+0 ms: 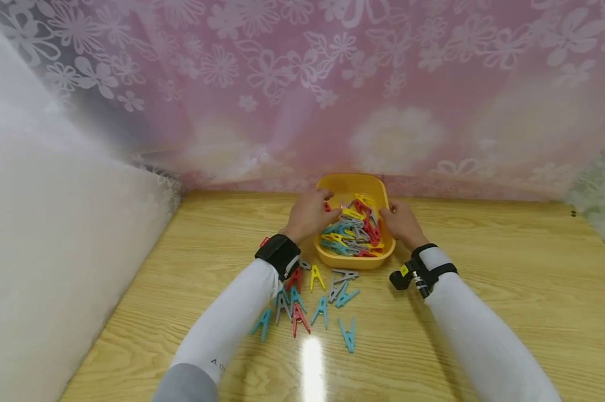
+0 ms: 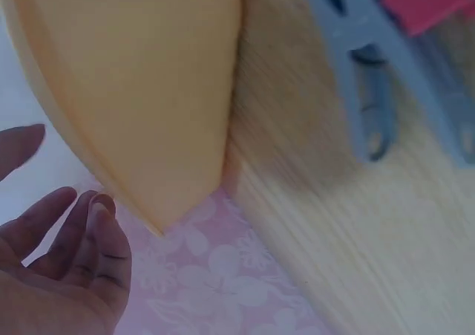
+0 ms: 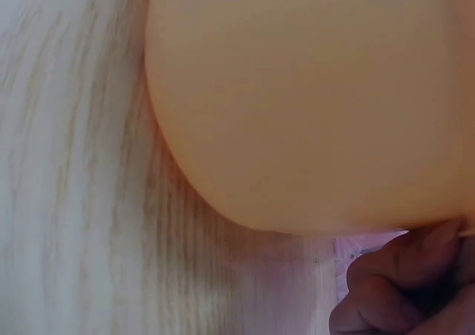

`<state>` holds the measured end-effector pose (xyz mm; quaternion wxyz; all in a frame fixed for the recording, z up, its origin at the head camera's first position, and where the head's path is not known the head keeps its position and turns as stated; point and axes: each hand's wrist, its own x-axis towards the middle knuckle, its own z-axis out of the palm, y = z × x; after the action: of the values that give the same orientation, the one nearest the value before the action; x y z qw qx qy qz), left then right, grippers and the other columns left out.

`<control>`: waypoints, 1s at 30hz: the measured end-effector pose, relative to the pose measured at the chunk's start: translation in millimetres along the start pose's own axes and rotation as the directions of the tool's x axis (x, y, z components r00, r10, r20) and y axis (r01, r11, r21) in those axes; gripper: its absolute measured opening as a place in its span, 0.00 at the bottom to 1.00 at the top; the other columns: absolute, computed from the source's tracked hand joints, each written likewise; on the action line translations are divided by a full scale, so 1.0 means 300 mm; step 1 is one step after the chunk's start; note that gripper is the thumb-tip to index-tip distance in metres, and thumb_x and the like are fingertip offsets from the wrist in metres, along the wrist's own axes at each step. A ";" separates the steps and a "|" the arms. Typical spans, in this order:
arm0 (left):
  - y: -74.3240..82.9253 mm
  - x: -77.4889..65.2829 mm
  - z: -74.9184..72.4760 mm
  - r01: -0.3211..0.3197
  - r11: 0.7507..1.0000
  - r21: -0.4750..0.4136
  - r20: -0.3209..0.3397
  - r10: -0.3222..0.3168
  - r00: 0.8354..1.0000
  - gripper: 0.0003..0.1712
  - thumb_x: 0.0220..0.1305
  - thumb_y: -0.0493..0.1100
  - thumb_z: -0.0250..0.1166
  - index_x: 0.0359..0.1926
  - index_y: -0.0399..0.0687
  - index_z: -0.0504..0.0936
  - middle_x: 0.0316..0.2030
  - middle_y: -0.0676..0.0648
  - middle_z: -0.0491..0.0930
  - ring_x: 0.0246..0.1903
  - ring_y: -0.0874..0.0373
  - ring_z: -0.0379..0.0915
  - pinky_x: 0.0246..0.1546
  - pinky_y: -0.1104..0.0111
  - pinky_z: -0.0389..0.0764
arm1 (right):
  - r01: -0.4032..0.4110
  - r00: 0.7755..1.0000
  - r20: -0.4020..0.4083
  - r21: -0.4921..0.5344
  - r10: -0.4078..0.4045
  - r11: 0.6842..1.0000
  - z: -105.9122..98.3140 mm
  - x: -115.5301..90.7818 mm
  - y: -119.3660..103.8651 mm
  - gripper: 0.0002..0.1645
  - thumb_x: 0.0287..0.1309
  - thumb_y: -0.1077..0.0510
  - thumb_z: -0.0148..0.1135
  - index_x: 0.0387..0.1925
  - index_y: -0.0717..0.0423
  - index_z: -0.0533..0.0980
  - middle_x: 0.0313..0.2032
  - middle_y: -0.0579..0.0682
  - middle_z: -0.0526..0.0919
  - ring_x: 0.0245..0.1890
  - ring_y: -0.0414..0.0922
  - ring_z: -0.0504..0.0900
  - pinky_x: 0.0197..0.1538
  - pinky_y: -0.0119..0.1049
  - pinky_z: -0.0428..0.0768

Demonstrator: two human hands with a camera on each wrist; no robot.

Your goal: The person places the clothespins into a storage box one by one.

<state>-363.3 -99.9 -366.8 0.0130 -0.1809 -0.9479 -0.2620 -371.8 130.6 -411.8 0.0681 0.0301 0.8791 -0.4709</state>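
Observation:
A yellow plastic basin (image 1: 355,262) stands on the wooden table with a heap of red, yellow, blue and grey clothespins (image 1: 351,222) in it. My right hand (image 1: 404,224) grips its right rim, curled fingers outside, as the right wrist view shows with the bent fingers (image 3: 393,275) at the basin's edge. Over the left rim is my left hand (image 1: 306,216), thumb and fingers apart above the clothespins. In the left wrist view that hand (image 2: 67,275) has nothing between thumb and fingers, and the basin wall (image 2: 148,90) is beside it.
Several loose clothespins lie in front of the basin, among them a yellow one (image 1: 316,277), a red one (image 1: 299,319) and a blue one (image 1: 349,336). A pink flowered curtain (image 1: 282,111) hangs behind the table, and a white sheet (image 1: 56,223) borders the left side.

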 end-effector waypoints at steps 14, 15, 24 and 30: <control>-0.131 -0.106 -0.060 0.031 0.996 -0.086 -0.089 -0.039 0.995 0.16 0.65 0.48 0.62 0.49 0.44 0.78 0.40 0.47 0.76 0.37 0.55 0.73 0.38 0.63 0.74 | 0.020 1.000 0.008 -0.012 -0.020 1.000 0.010 0.000 -0.008 0.25 0.72 0.55 0.40 0.62 0.67 0.64 0.42 0.62 0.71 0.28 0.49 0.70 0.26 0.34 0.72; -0.145 -0.121 -0.067 0.037 0.997 -0.074 -0.077 -0.043 0.996 0.15 0.64 0.48 0.61 0.48 0.45 0.77 0.39 0.47 0.76 0.36 0.55 0.73 0.37 0.63 0.74 | 0.015 1.000 0.009 -0.013 -0.015 1.000 0.008 -0.002 -0.009 0.25 0.72 0.55 0.40 0.61 0.67 0.63 0.42 0.62 0.71 0.28 0.49 0.70 0.26 0.34 0.72; -0.269 -0.248 -0.101 -0.003 0.986 -0.169 0.251 0.046 0.967 0.20 0.61 0.38 0.64 0.55 0.38 0.76 0.47 0.43 0.76 0.41 0.52 0.70 0.41 0.62 0.73 | 0.011 1.000 0.012 -0.019 -0.011 1.000 0.002 -0.013 -0.022 0.26 0.72 0.54 0.39 0.63 0.68 0.62 0.45 0.63 0.71 0.32 0.51 0.71 0.29 0.34 0.74; -0.283 -0.276 -0.070 -0.078 0.988 -0.136 0.369 0.123 0.921 0.24 0.56 0.34 0.67 0.56 0.41 0.76 0.53 0.46 0.74 0.46 0.52 0.69 0.46 0.63 0.72 | 0.026 1.000 0.010 -0.030 -0.026 0.999 0.005 -0.009 -0.016 0.24 0.72 0.55 0.39 0.60 0.68 0.64 0.41 0.63 0.71 0.26 0.48 0.70 0.25 0.34 0.72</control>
<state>-317.1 -206.2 -400.3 -0.1662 -0.2766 -0.9050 -0.2773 -369.5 126.7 -408.2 0.0666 0.0153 0.8860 -0.4585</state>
